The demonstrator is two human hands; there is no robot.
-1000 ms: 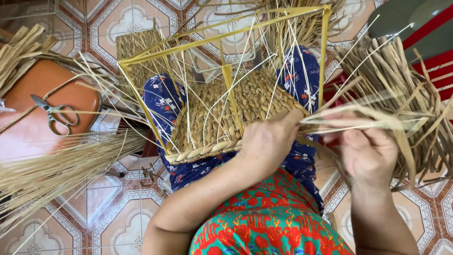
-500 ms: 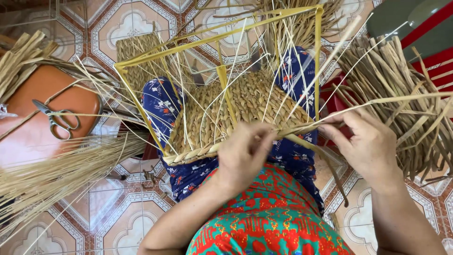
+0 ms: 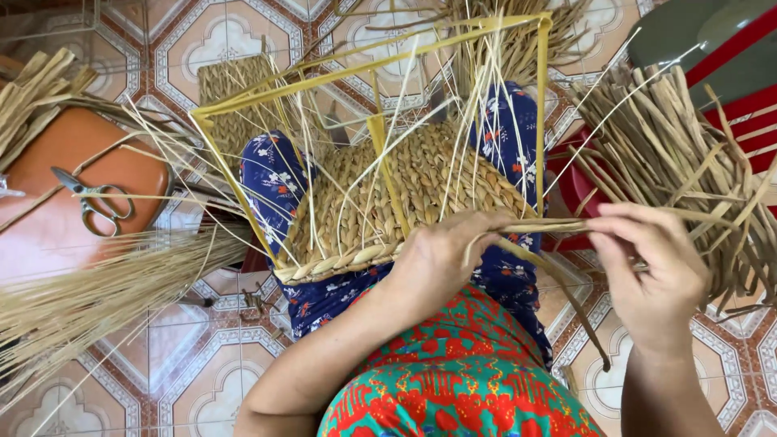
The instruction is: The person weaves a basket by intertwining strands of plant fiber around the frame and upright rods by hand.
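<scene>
**Weaving a Straw Basket Over a Patterned Tile Floor**

Spreading beneath everything is a tiled floor with orange, white and grey ornament. An orange stool is standing at the left, carrying a pair of scissors, and loose dry straw is fanning out just beside it. A red chair is showing at the upper right, with a bundle of flat reed strips lying in front of it.

Resting on the person's lap, between knees in blue floral trousers, is a half-woven basket. Its braided tan wall is climbing a yellow wire frame, and thin pale stakes are sticking up through the weave.

The left hand is pressing against the basket's near edge, its fingers curled around a reed strand. The right hand is pinching that same strand farther along, thumb and fingertips closed on it, pulling it taut between the two hands.
</scene>
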